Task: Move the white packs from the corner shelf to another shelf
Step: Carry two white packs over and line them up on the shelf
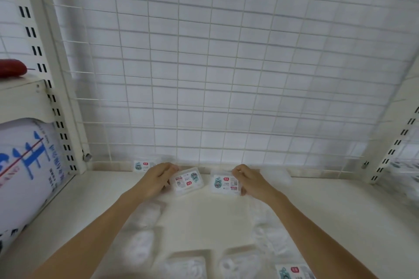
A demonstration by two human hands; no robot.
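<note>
Both hands were down on the cream shelf [317, 199]: left grip [156, 182] grasping one white pack [187, 181], right grip [250, 179] grasping another [225, 183].

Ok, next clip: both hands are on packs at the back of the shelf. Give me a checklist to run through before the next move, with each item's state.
1. Left hand has a grip on its pack: ok, fingers lie on its left end.
2. Right hand has a grip on the other pack: ok, fingers wrap its right end.
3. The two packs are apart: ok, a gap shows between them.
4. Packs squared up: not ok, the left one sits tilted.
5. Third labelled pack by the wire grid is out of the way: ok, it lies behind the left hand.
6. Packs lifted off the shelf: cannot tell.
</note>
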